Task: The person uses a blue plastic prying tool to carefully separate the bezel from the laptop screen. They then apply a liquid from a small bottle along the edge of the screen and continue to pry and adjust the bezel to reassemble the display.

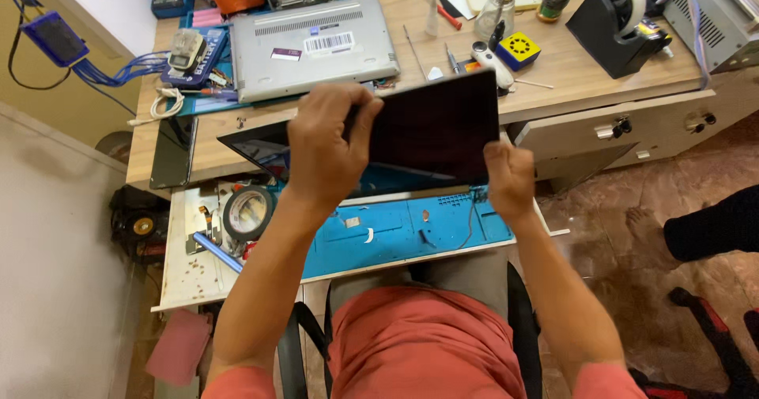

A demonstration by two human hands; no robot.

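I hold a dark, glossy laptop screen panel (435,130) tilted up over a blue work mat (411,229). My left hand (324,150) grips the panel's upper left part, fingers curled over its top edge. At the panel's lower right corner, my right hand (507,179) is closed on the edge. A silver laptop base (312,47) lies upside down on the wooden desk (569,67) behind the panel.
A black tape dispenser (613,19), bottles (496,7), a yellow-blue box (518,49) and small tools sit on the desk's right. A magnifier ring (248,211) rests on a pulled-out tray at left. Blue cables (118,71) hang far left. Another person's foot (644,225) is on the floor.
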